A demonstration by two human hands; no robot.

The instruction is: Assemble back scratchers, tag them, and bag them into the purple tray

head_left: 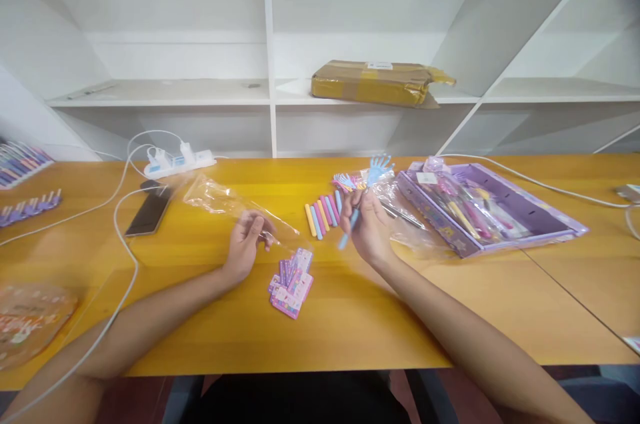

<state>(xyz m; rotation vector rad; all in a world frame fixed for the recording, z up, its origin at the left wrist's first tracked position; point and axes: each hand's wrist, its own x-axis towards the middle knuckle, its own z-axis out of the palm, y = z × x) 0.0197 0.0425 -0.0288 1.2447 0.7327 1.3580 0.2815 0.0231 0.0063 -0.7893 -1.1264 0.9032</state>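
Note:
My left hand [245,244] is closed on a clear plastic bag [215,197], pinching its edge between thumb and fingers. In my right hand [370,227] is a light blue back scratcher [377,171], its hand-shaped head pointing up and away and its handle end showing below my fingers. Just past that hand lie more hand-shaped heads [345,181] in pink and blue. Between the hands, several coloured handles [323,216] in yellow, pink and blue lie side by side on the table. Nearer me is a loose pile of small pink and purple cards [293,287].
On the right stands a purple tray [525,247] with wrapped items inside, beside more clear plastic [405,227]. A phone [150,211], power strip [183,163] and white cables [125,237] lie left. A taped cardboard box [373,83] sits on the shelf.

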